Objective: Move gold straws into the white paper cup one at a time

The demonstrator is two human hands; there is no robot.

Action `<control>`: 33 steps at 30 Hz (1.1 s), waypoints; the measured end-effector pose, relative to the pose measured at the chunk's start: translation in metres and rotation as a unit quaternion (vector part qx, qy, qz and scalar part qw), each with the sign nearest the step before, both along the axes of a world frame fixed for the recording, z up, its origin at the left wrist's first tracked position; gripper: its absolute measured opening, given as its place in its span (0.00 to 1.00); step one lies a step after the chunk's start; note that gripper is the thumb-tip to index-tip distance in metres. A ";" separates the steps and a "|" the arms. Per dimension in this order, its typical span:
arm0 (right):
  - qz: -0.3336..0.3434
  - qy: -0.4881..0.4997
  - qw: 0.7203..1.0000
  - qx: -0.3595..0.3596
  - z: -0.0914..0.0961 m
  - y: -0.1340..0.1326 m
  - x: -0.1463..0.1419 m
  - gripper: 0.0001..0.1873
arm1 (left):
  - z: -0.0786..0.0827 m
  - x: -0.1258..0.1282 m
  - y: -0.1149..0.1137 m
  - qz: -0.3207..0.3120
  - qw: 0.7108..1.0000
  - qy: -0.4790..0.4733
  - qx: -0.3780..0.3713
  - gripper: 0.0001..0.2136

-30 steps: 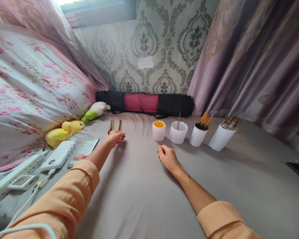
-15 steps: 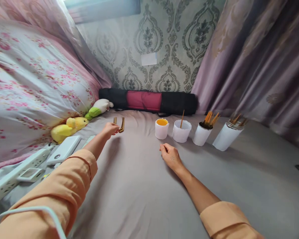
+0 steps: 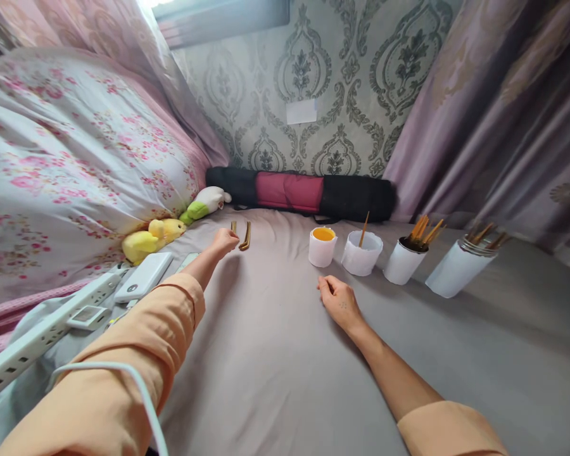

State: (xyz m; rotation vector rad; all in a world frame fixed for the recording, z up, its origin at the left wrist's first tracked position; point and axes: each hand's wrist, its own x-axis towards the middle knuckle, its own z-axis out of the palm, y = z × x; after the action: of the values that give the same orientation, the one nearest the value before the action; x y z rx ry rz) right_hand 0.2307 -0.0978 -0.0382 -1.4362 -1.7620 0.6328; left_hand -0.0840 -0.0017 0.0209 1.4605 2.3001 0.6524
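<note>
My left hand [image 3: 227,240] reaches to the far left part of the grey sheet, its fingers closed together at the lower end of a thin gold metal straw [image 3: 234,225]. The fingers hide that end. Just right of it lies a second gold straw [image 3: 247,233], bent near its lower end and apart from the hand. My right hand [image 3: 338,303] rests loosely curled on the sheet with nothing visible in it. In front of it stand a white-wrapped cup [image 3: 322,253] with an orange-yellow inside and a wider white cup [image 3: 361,261] holding one thin brown stick.
Two white-wrapped jars [image 3: 403,269] [image 3: 458,272] of brown sticks stand at right. A black and red roll [image 3: 289,192] lies along the wall. At left are plush toys [image 3: 154,240], a white power bank [image 3: 144,277] and a power strip [image 3: 52,332]. A white cable [image 3: 123,367] crosses my left sleeve.
The whole view has shifted, so everything appears further right. My left hand stays at the gold straws, its fingers slightly turned. My right hand keeps its curled pose on the sheet.
</note>
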 end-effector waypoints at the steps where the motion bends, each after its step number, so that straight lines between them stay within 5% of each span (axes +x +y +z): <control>1: 0.000 0.001 1.000 0.001 0.000 0.000 0.000 0.20 | 0.000 0.001 0.001 -0.004 1.000 0.008 -0.002 0.09; 33: 0.004 -0.003 1.000 -0.007 0.003 -0.001 0.000 0.19 | -0.015 0.008 0.023 -0.051 0.990 0.129 -0.009 0.11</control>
State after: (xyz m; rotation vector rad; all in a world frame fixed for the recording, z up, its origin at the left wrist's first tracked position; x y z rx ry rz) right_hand 0.2306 -0.0993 -0.0349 -1.4436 -1.7707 0.6475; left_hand -0.0755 0.0210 0.0057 1.7292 2.3917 0.4332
